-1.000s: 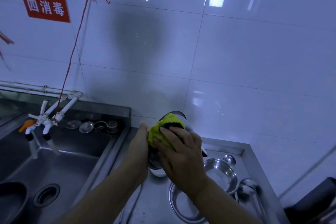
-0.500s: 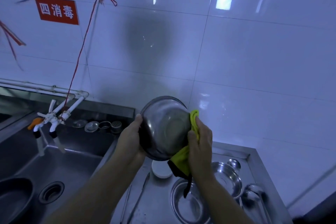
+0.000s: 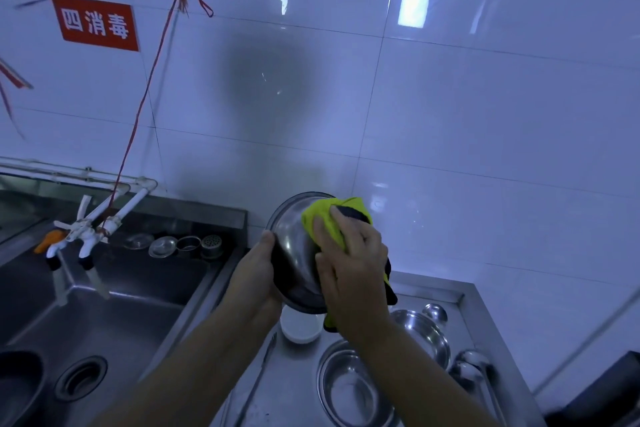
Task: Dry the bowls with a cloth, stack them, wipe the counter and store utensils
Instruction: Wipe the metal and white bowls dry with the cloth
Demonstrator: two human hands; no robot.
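A steel bowl [image 3: 294, 246] is held tilted above the counter, its inside facing me. My left hand [image 3: 258, 274] grips its left rim. My right hand [image 3: 353, 267] presses a yellow and black cloth [image 3: 329, 222] into the bowl's right side, fingers curled over the cloth. Below on the steel counter [image 3: 436, 291] lie two more steel bowls, one near me [image 3: 349, 388] and one further right [image 3: 422, 333], plus a small white dish [image 3: 299, 328]. Ladles [image 3: 471, 371] lie at the counter's right edge and tongs [image 3: 256, 378] at its left.
A deep steel sink [image 3: 114, 308] with a drain [image 3: 81, 378] is on the left, two white taps [image 3: 83, 236] above it. Strainer parts [image 3: 187, 246] sit on the sink's back ledge. A white tiled wall stands close behind. A dark object [image 3: 602, 395] is at the lower right.
My right hand has moved the cloth from the bowl's right rim into the bowl's inside. The bowl has dropped slightly and stays in my left hand.
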